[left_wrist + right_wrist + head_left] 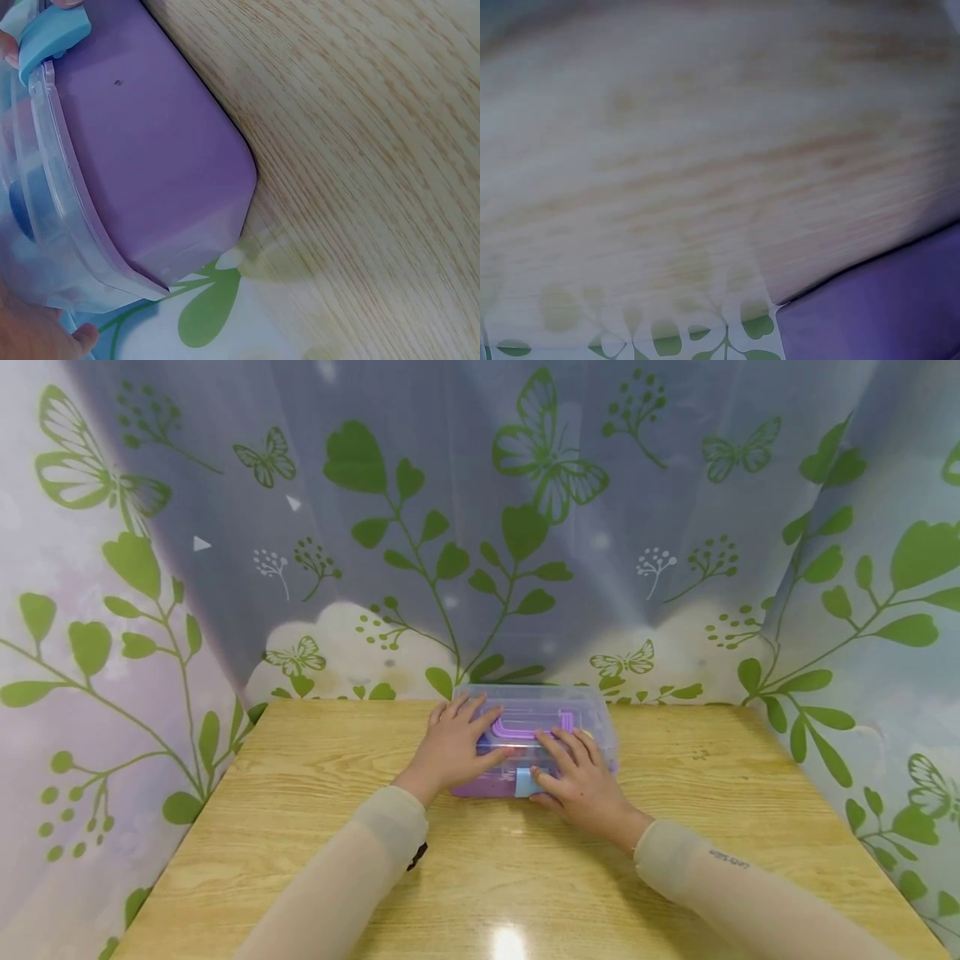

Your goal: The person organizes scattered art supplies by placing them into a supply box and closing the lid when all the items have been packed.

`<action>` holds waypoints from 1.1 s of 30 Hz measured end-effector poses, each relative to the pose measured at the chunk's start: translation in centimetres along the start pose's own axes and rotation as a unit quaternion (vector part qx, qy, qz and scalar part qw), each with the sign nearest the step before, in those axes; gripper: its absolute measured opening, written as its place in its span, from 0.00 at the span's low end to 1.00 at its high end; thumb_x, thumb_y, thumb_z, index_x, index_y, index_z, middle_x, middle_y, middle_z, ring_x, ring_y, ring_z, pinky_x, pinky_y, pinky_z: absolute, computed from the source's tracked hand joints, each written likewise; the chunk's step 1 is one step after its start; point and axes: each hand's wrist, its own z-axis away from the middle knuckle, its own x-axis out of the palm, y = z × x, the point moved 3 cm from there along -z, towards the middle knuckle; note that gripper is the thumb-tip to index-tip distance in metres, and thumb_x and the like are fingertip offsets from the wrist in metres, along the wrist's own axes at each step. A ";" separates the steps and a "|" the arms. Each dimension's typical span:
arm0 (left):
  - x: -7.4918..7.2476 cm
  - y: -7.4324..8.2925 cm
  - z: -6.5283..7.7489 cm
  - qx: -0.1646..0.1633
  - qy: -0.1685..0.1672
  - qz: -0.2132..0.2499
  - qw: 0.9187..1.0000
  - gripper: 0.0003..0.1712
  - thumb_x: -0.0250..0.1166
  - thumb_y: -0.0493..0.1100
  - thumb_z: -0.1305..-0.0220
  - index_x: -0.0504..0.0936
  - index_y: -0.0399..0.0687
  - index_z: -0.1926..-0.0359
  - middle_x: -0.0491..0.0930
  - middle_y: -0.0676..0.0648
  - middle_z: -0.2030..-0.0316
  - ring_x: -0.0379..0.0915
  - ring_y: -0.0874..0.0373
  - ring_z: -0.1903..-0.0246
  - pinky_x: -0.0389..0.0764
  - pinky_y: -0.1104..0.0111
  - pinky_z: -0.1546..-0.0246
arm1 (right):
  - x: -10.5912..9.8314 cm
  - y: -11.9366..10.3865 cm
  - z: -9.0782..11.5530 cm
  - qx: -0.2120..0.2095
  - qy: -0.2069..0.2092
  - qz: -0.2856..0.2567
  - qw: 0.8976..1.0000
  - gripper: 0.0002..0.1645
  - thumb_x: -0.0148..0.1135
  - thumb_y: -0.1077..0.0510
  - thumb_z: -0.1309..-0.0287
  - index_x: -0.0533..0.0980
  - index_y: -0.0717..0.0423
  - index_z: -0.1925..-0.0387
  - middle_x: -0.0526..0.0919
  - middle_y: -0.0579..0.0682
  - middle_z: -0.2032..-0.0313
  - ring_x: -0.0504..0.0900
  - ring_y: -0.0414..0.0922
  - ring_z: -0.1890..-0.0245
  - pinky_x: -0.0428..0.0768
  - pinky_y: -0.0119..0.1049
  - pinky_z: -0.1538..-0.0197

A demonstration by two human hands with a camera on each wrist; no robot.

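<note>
A clear-lidded plastic storage box (551,697) with a purple base (150,142) stands at the back of the wooden table. My left hand (452,747) rests on the left part of its lid, fingers spread. On the front right of the lid lie the fingers of my right hand (588,785), with the thumb touching the light-blue latch (525,782). That latch (56,34) juts out from the purple wall in the left wrist view. A purple handle (517,732) lies on the lid. Through the clear plastic, the contents are hard to make out.
The wood-grain table (480,885) extends in front of the box and to both sides. Behind the box hangs a curtain (480,568) printed with green leaves and butterflies, and similar fabric closes in both sides. The right wrist view is mostly blurred.
</note>
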 end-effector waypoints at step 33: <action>-0.2 0.0 0.0 0.006 -0.002 -0.002 1.000 0.47 0.49 0.78 0.35 0.61 0.61 0.23 0.52 0.45 0.22 0.44 0.42 0.24 0.46 0.40 0.28 | 0.4 -0.6 -0.3 0.031 0.022 0.017 0.999 0.23 0.81 0.46 0.55 0.78 0.46 0.60 0.69 0.62 0.34 0.69 0.64 0.37 0.65 0.61 0.35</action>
